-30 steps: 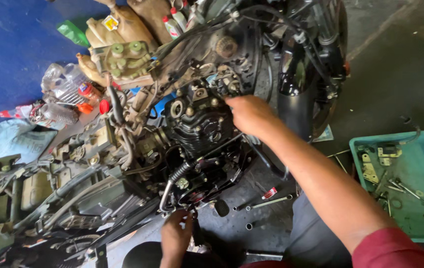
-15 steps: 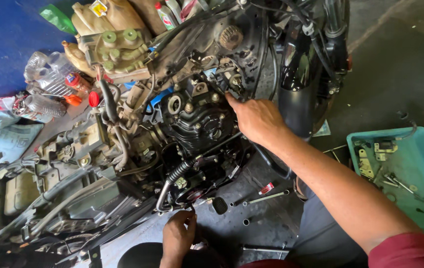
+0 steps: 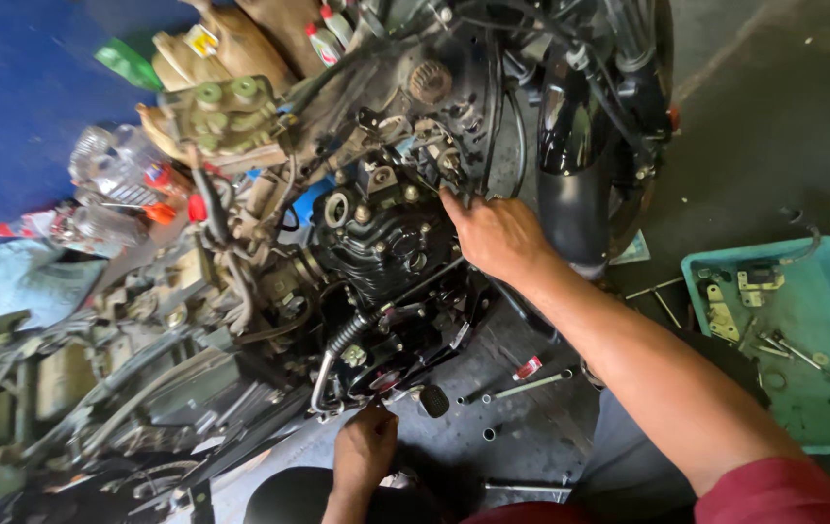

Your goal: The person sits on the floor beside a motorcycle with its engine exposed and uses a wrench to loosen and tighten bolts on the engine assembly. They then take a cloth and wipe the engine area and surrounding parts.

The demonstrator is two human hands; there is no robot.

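A stripped motorcycle fills the view, its black finned engine (image 3: 381,243) exposed at the centre. My right hand (image 3: 495,233) reaches in from the lower right and presses its fingertips on the parts just right of the engine top, near the front fork; what the fingers grip is hidden. My left hand (image 3: 365,448) comes up from the bottom edge with its fingers closed at the underside of the engine, by a small dark footpeg (image 3: 432,400). Whether it holds a tool cannot be seen.
A teal tray (image 3: 813,388) with small metal parts lies on the floor at right. Loose bolts and a long rod (image 3: 522,386) lie on the floor below the engine. Plastic bottles (image 3: 114,189) and a blue cloth (image 3: 27,281) sit at left by a blue wall.
The view has shifted slightly, so the engine sits lower and further right. My right hand stays at the engine top; my left hand stays below it.
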